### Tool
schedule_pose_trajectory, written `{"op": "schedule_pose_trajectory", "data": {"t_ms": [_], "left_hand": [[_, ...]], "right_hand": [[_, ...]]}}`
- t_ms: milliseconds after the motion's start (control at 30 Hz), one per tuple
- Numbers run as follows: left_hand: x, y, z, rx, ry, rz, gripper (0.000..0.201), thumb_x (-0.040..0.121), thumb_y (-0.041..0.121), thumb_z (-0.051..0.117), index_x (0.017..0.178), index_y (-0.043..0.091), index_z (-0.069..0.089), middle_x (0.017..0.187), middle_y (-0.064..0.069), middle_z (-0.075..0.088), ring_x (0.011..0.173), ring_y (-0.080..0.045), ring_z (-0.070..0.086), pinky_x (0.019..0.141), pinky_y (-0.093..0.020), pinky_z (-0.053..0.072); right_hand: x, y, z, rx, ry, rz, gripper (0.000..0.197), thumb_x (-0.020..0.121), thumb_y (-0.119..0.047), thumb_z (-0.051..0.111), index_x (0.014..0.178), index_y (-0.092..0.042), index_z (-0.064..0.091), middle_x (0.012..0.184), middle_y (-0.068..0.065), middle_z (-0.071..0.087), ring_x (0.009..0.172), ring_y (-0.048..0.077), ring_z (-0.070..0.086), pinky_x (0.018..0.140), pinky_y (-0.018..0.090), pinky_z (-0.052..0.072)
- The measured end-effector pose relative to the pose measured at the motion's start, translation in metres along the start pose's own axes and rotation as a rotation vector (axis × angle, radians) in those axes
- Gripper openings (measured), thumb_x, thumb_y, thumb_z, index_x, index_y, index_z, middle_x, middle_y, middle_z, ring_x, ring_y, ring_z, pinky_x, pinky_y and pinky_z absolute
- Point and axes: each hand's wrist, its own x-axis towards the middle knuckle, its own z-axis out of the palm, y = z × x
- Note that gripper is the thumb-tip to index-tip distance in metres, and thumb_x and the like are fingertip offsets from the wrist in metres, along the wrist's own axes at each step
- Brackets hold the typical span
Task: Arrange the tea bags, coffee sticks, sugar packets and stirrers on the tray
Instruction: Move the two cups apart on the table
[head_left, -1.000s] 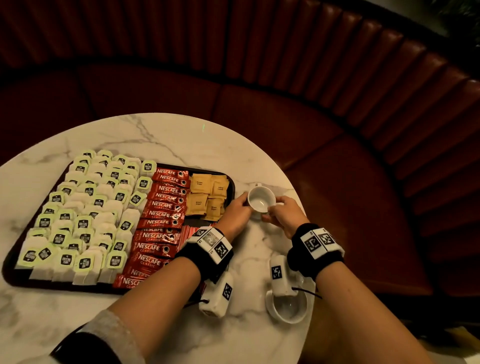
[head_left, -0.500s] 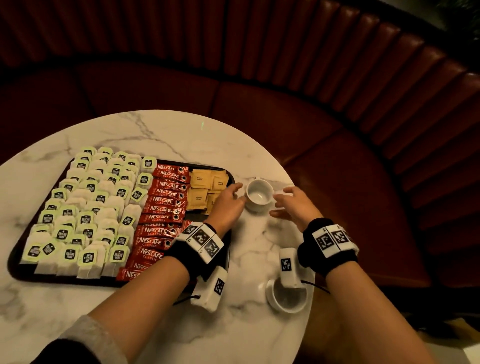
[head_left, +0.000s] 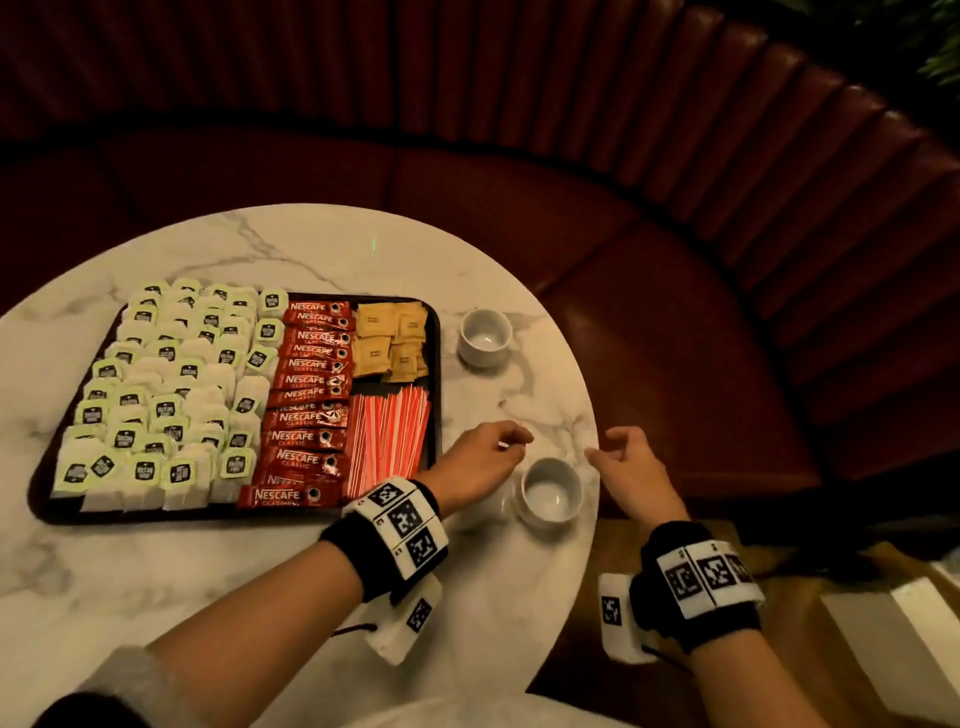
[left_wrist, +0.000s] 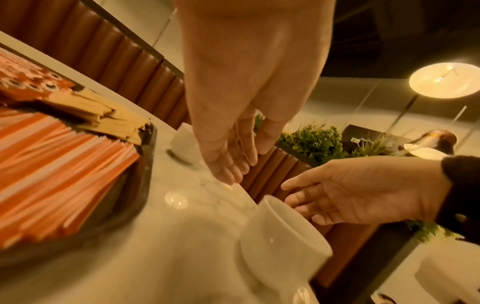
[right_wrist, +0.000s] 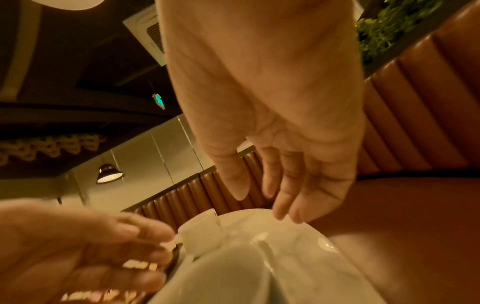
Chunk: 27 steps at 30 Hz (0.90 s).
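two white cups (head_left: 484, 336) beside one tray (head_left: 435, 364), two empty hands (head_left: 480, 457)

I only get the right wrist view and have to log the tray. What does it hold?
Observer: The head view shows tea bags filling the left part of the tray.
Operator: And right of them?
Observer: A column of coffee sticks, front to back.
Operator: The rest of it?
Observer: Along the right side, sugar packets lie at the far end and stirrers at the near end.
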Motion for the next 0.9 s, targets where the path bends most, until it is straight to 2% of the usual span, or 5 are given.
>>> {"op": "schedule_pose_trajectory", "data": {"t_ms": [133, 333, 567, 800, 900], "left_hand": [[-0.005, -0.008, 0.021, -0.004, -0.019, -0.002, 0.032, 0.100, 0.018, 0.051, 0.130, 0.010, 0.059, 0.129, -0.005, 0.061, 0.118, -0.019, 0.057, 0.102, -0.031, 0.045], [-0.008, -0.017, 0.031, -0.041, -0.021, -0.027, 0.034, 0.095, 0.011, 0.053, 0.127, 0.012, 0.061, 0.125, -0.007, 0.065, 0.115, -0.023, 0.060, 0.099, -0.045, 0.049], [-0.006, -0.014, 0.023, -0.127, 0.077, 0.033, 0.032, 0.090, 0.004, 0.053, 0.118, 0.013, 0.066, 0.110, -0.005, 0.070, 0.095, -0.016, 0.062, 0.080, -0.028, 0.051], [0.004, -0.024, -0.013, -0.162, 0.173, -0.027, 0.040, 0.094, 0.005, 0.050, 0.133, 0.014, 0.056, 0.123, -0.002, 0.065, 0.114, -0.016, 0.060, 0.104, -0.036, 0.046], [0.007, -0.030, -0.020, -0.207, 0.207, -0.047, 0.038, 0.093, 0.003, 0.051, 0.127, 0.016, 0.060, 0.117, -0.003, 0.068, 0.110, -0.018, 0.062, 0.100, -0.041, 0.050]], "right_hand": [[-0.015, 0.021, 0.012, 0.044, -0.066, 0.063, 0.024, 0.097, -0.036, 0.058, 0.112, -0.019, 0.052, 0.109, 0.006, 0.062, 0.095, 0.022, 0.064, 0.079, 0.035, 0.054], [-0.028, 0.025, 0.030, 0.273, -0.101, 0.015, 0.018, 0.101, -0.019, 0.052, 0.113, -0.019, 0.066, 0.104, 0.007, 0.067, 0.095, 0.023, 0.066, 0.087, 0.041, 0.058], [-0.013, 0.008, 0.046, 0.377, 0.016, -0.072, 0.014, 0.095, -0.021, 0.057, 0.101, -0.025, 0.070, 0.106, 0.010, 0.071, 0.100, 0.026, 0.068, 0.087, 0.047, 0.058], [0.007, -0.035, 0.069, 0.442, -0.073, -0.139, 0.011, 0.097, -0.019, 0.059, 0.096, -0.026, 0.067, 0.104, 0.012, 0.071, 0.100, 0.029, 0.068, 0.087, 0.044, 0.058], [0.016, -0.044, 0.080, 0.423, -0.076, -0.167, 0.019, 0.094, -0.021, 0.061, 0.083, -0.032, 0.072, 0.101, 0.005, 0.074, 0.099, 0.027, 0.069, 0.088, 0.048, 0.057]]}}
